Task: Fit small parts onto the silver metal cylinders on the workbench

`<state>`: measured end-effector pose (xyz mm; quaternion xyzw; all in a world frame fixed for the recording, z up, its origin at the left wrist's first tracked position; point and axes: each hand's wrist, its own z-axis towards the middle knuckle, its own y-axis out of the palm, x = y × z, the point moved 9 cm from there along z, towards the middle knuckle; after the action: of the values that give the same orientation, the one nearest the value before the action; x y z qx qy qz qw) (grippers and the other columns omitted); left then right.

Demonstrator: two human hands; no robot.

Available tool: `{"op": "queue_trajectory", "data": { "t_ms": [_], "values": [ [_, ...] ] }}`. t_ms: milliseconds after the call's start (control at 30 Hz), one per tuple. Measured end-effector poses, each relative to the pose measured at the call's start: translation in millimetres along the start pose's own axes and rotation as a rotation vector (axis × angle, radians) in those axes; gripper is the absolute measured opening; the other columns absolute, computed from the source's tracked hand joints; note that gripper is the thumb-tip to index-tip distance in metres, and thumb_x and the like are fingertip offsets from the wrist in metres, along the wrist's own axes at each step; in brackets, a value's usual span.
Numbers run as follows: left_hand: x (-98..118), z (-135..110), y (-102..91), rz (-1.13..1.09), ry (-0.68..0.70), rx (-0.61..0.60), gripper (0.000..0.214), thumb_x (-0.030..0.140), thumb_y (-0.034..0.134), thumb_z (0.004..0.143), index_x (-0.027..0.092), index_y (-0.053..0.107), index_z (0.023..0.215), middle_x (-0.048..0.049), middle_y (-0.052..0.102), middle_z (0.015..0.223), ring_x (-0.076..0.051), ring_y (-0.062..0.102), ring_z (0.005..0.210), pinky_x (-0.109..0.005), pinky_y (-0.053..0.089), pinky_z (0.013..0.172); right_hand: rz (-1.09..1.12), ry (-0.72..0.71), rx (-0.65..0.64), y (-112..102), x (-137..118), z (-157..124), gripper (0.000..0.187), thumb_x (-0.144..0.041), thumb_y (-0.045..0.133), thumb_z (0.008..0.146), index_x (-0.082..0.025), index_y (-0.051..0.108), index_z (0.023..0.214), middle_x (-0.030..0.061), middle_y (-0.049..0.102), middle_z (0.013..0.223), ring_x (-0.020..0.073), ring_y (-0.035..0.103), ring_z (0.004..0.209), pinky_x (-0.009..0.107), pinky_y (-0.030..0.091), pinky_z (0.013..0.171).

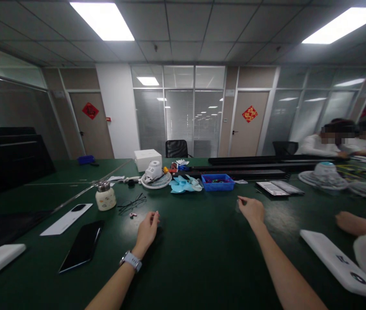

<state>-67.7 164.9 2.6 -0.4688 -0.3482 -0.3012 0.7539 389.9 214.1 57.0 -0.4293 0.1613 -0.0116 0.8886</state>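
My left hand (148, 231), with a grey watch (131, 261) on its wrist, hovers low over the dark green table (198, 267). Its fingers are curled together, and what they hold, if anything, is hidden. A small earbud (133, 215) and a pair of folded glasses (132, 203) lie to its left. Farther right, my right hand (253, 209) pinches thumb and forefinger together, pointing left. At its fingertips shows a faint, small see-through piece (237, 206), too blurred to name. A blue tray (218, 186) of small parts stands beyond this hand.
Left are a cream bottle (106, 199), a white phone-like slab (68, 219) and a black phone (82, 246). Behind lie a small white fan (155, 175), light-blue fan blades (183, 184) and a white box (148, 160). Right, another person's arm (357, 224) rests near a white slab (337, 260).
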Motion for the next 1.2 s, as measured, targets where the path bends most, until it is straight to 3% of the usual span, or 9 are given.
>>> {"op": "queue_trajectory", "data": {
  "t_ms": [600, 733, 833, 933, 1067, 1133, 1200],
  "values": [
    [0.9, -0.3, 2.3, 0.017, -0.002, -0.024, 0.043, 0.056, 0.036, 0.083, 0.020, 0.058, 0.088, -0.0066, 0.068, 0.079, -0.021, 0.064, 0.071, -0.032, 0.044, 0.065, -0.034, 0.084, -0.155, 1.7, -0.5, -2.4, 0.035, -0.037, 0.045, 0.085, -0.029, 0.069, 0.108, 0.0105, 0.072, 0.092, 0.0250, 0.067, 0.082, 0.032, 0.045, 0.068],
    [-1.2, 0.6, 3.6, 0.015, -0.014, -0.025, 0.043, 0.056, 0.035, 0.083, 0.019, 0.057, 0.089, -0.0065, 0.068, 0.079, -0.021, 0.064, 0.071, -0.032, 0.044, 0.066, -0.084, 0.050, -0.156, 3.7, -4.7, -3.5, 0.036, -0.035, 0.042, 0.087, -0.023, 0.070, 0.106, 0.0118, 0.071, 0.093, 0.0245, 0.067, 0.085, 0.035, 0.043, 0.080],
    [-1.7, 0.7, 4.8, 0.016, -0.014, -0.042, 0.043, 0.056, 0.035, 0.083, 0.019, 0.057, 0.090, -0.0065, 0.067, 0.080, -0.021, 0.064, 0.072, -0.032, 0.044, 0.066, -0.106, -0.028, -0.092, 2.0, -11.3, -2.8, 0.033, -0.033, 0.044, 0.086, -0.023, 0.071, 0.102, 0.0105, 0.067, 0.110, 0.0230, 0.064, 0.095, 0.043, 0.030, 0.100],
    [-1.0, 0.0, 4.6, 0.012, -0.008, -0.048, 0.043, 0.056, 0.036, 0.083, 0.019, 0.057, 0.090, -0.0064, 0.068, 0.080, -0.021, 0.065, 0.072, -0.031, 0.045, 0.066, -0.085, -0.037, -0.042, -4.1, -9.8, -2.6, 0.032, -0.037, 0.049, 0.083, -0.026, 0.070, 0.104, 0.0093, 0.060, 0.123, 0.0246, 0.058, 0.107, 0.047, 0.021, 0.104],
    [1.8, -0.7, 4.3, 0.036, 0.010, -0.049, 0.041, 0.054, 0.037, 0.084, 0.019, 0.057, 0.090, -0.0056, 0.068, 0.079, -0.020, 0.064, 0.070, -0.031, 0.044, 0.065, -0.033, 0.077, -0.120, -5.8, 12.1, -4.1, 0.054, -0.045, 0.058, 0.075, -0.025, 0.056, 0.126, 0.0135, 0.054, 0.129, 0.0303, 0.055, 0.111, 0.044, 0.038, 0.091],
    [3.2, -0.9, 4.5, 0.051, 0.014, -0.052, 0.039, 0.053, 0.038, 0.084, 0.020, 0.057, 0.089, -0.0054, 0.068, 0.079, -0.020, 0.064, 0.069, -0.030, 0.044, 0.064, -0.008, 0.127, -0.216, 0.1, 24.4, -6.3, 0.070, -0.042, 0.065, 0.070, -0.023, 0.045, 0.134, 0.0147, 0.056, 0.125, 0.0303, 0.057, 0.107, 0.040, 0.044, 0.083],
    [4.4, -1.2, 4.6, 0.059, 0.013, -0.055, 0.037, 0.052, 0.038, 0.084, 0.020, 0.057, 0.088, -0.0052, 0.068, 0.078, -0.020, 0.064, 0.069, -0.030, 0.043, 0.064, 0.017, 0.161, -0.270, 4.6, 33.7, -8.1, 0.073, -0.034, 0.067, 0.068, -0.022, 0.042, 0.135, 0.0140, 0.060, 0.117, 0.0281, 0.059, 0.104, 0.036, 0.046, 0.080]
  ]
}}
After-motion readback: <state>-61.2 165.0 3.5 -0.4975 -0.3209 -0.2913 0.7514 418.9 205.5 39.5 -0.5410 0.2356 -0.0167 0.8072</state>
